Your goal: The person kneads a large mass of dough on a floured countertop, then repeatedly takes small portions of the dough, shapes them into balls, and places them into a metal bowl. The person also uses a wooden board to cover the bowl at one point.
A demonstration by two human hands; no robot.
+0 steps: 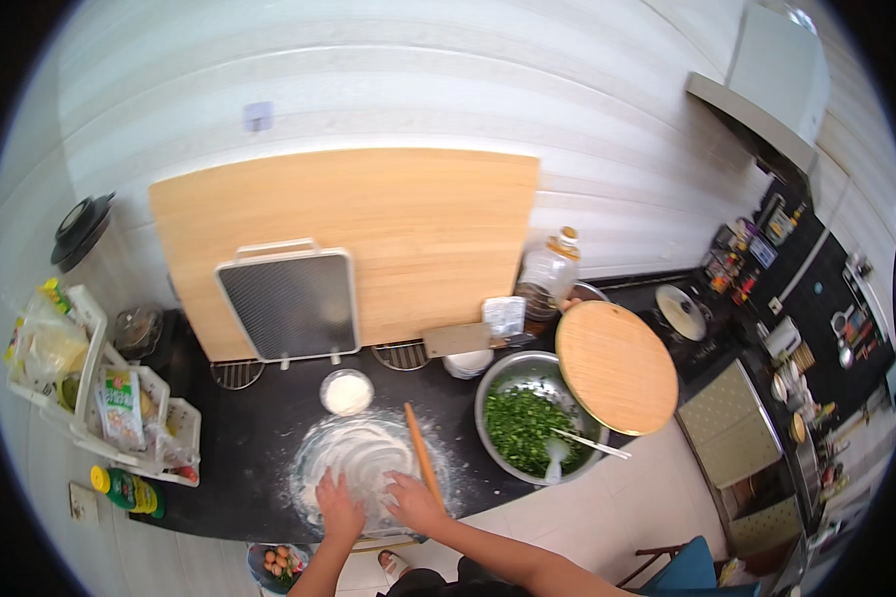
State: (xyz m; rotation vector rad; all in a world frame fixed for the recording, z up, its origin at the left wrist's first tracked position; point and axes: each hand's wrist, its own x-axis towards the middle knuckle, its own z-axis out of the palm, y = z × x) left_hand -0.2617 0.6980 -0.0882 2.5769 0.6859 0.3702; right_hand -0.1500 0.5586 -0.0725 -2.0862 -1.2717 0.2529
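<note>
Both my hands lie low over a round patch of white flour (368,443) spread on the black counter (239,428). The fingers of my left hand (339,509) are spread on the flour's near left part. My right hand (415,503) rests at its near right side, fingers stretched out. Neither hand holds anything that I can see. Just beyond my right hand, a thin wooden rolling pin (422,453) lies along the flour's right side. A small bowl of white powder (347,393) stands behind the flour.
At right, a steel bowl (481,423) holds chopped greens (520,423), a white spoon (556,460) and chopsticks (599,446); a round wooden board (617,368) overlaps it. Behind are a cleaver (456,340), a large jug (550,274) and a leaning board (408,239). White baskets (184,438) stand left.
</note>
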